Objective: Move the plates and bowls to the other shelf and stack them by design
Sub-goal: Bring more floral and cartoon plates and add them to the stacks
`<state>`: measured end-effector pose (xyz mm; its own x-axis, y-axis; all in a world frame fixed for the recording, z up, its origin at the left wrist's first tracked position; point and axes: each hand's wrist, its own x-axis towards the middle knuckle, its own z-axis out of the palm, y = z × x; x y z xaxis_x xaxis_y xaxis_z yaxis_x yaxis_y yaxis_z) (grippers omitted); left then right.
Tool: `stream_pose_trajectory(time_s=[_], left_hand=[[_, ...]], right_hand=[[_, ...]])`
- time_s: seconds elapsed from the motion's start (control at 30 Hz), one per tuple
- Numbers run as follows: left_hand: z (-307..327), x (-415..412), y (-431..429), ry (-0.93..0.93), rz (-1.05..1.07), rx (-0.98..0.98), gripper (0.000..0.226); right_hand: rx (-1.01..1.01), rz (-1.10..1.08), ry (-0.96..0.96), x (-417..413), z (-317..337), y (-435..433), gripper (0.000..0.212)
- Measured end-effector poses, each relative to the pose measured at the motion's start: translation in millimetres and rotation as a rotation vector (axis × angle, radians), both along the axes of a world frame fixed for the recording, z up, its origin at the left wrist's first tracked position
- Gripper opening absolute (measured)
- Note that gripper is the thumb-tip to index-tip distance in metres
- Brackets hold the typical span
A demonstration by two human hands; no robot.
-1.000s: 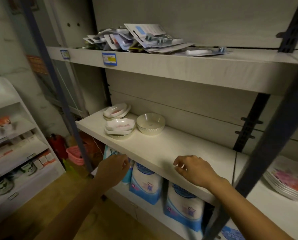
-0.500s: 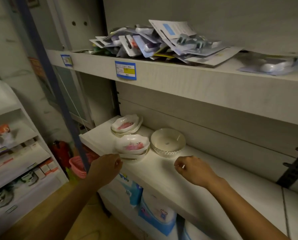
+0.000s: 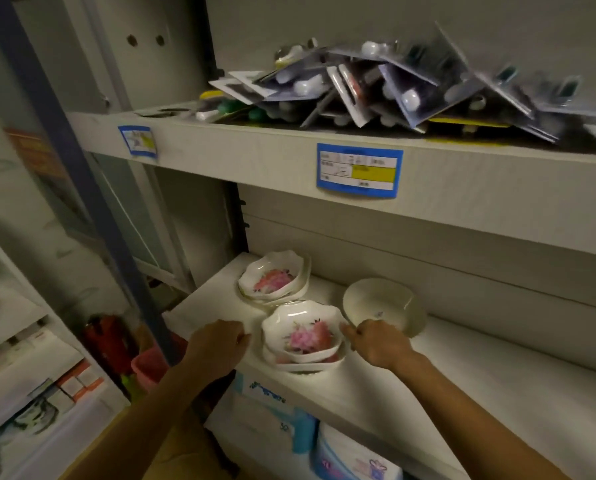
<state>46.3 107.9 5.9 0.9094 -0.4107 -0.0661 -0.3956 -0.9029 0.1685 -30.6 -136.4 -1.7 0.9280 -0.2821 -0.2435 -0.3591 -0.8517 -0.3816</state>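
Note:
On the white middle shelf [image 3: 497,396] stand two stacks of scalloped white bowls with pink flower prints: a near stack [image 3: 305,336] at the front edge and a far stack [image 3: 274,278] by the back left corner. To their right sits a plain white round bowl [image 3: 383,306]. My left hand [image 3: 218,344] hovers just left of the near stack, fingers curled, holding nothing. My right hand [image 3: 376,342] is just right of that stack, fingertips at its rim and below the plain bowl's front edge. Whether either hand touches the stack is unclear.
The upper shelf [image 3: 255,157] carries a heap of blister-packed goods [image 3: 393,88] and blue price tags [image 3: 359,171]. A blue upright post [image 3: 82,188] stands left of the shelf. Packaged goods [image 3: 355,459] lie below; a pink basket [image 3: 147,367] and another rack [image 3: 30,393] are left.
The view has closed in on the bowls and shifted left. Both hands have moved forward from the shelf's front edge to either side of the near flowered stack.

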Motion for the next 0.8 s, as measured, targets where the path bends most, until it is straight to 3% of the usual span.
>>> stream_pose_trajectory(time_s=[0.1, 0.27, 0.33, 0.53, 0.8], left_hand=[[-6.3, 19.2, 6.6, 0.046, -0.05, -0.003, 0.041], [-19.2, 38.4, 8.1, 0.209, -0.122, -0.029, 0.044], [-23.4, 45.8, 6.5, 0.297, -0.111, -0.063, 0.041], [-35.2, 49.2, -8.1, 0.569, -0.086, -0.175, 0.051], [-41.2, 53.4, -20.0, 0.843, 0.004, -0.347, 0.031]], right_hand=[[-0.065, -0.08, 0.097, 19.3, -5.8, 14.7, 0.059], [-0.058, -0.163, 0.208, 35.7, -13.6, 22.9, 0.039], [-0.061, -0.181, 0.192, 36.7, -13.2, 23.8, 0.033], [-0.07, -0.371, 0.043, 7.5, 11.9, 6.9, 0.041], [-0.04, -0.618, 0.004, -68.9, 22.5, -10.2, 0.032]])
